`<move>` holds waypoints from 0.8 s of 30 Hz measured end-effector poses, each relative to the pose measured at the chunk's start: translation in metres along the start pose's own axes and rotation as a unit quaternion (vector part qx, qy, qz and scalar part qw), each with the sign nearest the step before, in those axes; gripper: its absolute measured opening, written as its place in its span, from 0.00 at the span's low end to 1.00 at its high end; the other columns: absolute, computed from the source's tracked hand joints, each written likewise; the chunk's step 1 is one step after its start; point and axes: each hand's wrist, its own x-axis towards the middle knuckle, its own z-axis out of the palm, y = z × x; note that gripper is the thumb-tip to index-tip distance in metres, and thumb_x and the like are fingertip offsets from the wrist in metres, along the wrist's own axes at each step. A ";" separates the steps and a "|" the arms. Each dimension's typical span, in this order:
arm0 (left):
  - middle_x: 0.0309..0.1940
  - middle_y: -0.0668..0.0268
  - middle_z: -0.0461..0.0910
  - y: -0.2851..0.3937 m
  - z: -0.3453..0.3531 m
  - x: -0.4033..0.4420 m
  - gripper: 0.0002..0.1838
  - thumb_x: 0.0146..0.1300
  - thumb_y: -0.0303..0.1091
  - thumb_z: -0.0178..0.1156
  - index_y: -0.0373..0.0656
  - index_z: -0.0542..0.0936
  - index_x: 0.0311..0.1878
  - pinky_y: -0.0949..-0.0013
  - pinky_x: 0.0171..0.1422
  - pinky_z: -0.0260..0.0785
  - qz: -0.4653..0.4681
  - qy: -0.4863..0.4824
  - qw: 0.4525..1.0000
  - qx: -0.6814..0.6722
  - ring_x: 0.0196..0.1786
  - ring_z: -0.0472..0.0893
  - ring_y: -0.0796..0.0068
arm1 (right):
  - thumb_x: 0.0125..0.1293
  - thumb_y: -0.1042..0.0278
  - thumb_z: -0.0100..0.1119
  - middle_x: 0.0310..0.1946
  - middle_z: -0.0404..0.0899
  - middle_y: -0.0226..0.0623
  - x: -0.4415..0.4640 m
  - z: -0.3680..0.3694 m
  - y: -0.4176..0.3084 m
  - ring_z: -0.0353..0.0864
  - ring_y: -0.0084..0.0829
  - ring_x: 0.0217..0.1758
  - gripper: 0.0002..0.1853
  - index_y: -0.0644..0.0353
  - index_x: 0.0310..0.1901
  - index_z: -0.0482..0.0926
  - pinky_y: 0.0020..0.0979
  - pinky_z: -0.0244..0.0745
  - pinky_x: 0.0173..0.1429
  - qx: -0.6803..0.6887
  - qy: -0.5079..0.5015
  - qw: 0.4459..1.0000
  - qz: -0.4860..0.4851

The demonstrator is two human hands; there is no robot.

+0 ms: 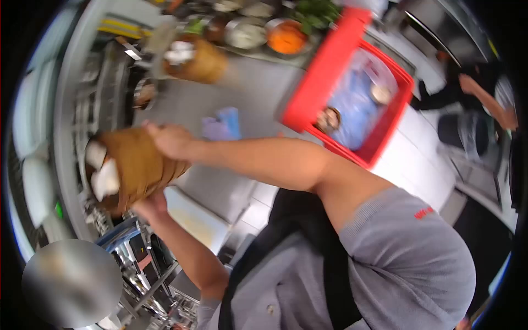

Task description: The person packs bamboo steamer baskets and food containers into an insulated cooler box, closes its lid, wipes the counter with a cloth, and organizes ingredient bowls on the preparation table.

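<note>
- Grey sleeve (407, 247) of your right arm is nearest the lens, lower right of the head view; only view you've got.
- Brown basket (132, 165) is off toward the left edge of the view, out at the ends of both arms; looks like a steamer stack, motion-blurred.
- Long axis runs roughly across the view. End showing white pieces (105, 179) faces the left edge, away from your torso.
- Grip: basket is clasped between both palms. Your right hand (171, 142) wraps its upper side in view, your left hand (150, 206) its lower side; left fingertips hidden, can't tell their spread.
- Left hand sits slightly closer to the white-filled end; right is back toward the other end.
- Around you: steel counter (256, 82), second brown basket (209, 63), blue-and-lilac packet (223, 125), red cooler (388, 118). Another person's forearm (489, 99) at far right.
</note>
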 end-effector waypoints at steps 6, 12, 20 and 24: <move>0.80 0.59 0.58 -0.094 0.015 -0.158 0.41 0.73 0.63 0.50 0.49 0.58 0.81 0.46 0.85 0.51 0.037 0.048 0.998 -0.002 0.81 0.58 0.56 | 0.70 0.21 0.34 0.80 0.52 0.60 -0.127 -0.061 0.101 0.42 0.61 0.84 0.52 0.65 0.77 0.61 0.53 0.45 0.84 -0.024 -0.001 0.999 0.049; 0.80 0.60 0.59 -0.235 0.081 -0.291 0.40 0.74 0.61 0.50 0.48 0.59 0.80 0.47 0.84 0.52 -0.151 0.023 0.988 -0.028 0.80 0.59 0.56 | 0.74 0.26 0.37 0.82 0.49 0.53 -0.253 -0.203 0.227 0.36 0.46 0.87 0.50 0.67 0.79 0.54 0.38 0.34 0.87 0.033 0.070 0.996 0.053; 0.78 0.61 0.61 -0.501 0.171 -0.371 0.38 0.74 0.60 0.50 0.48 0.61 0.79 0.49 0.84 0.53 -0.369 -0.050 0.912 -0.172 0.80 0.61 0.58 | 0.77 0.34 0.41 0.81 0.52 0.51 -0.289 -0.416 0.415 0.45 0.42 0.85 0.45 0.68 0.78 0.55 0.37 0.40 0.85 0.145 0.190 0.970 0.038; 0.78 0.61 0.62 -0.644 0.213 -0.380 0.37 0.75 0.59 0.50 0.48 0.62 0.78 0.50 0.84 0.54 -0.387 -0.032 0.880 -0.273 0.79 0.62 0.58 | 0.80 0.40 0.43 0.76 0.62 0.45 -0.253 -0.512 0.497 0.60 0.37 0.79 0.39 0.66 0.78 0.58 0.34 0.54 0.81 0.219 0.153 0.963 0.039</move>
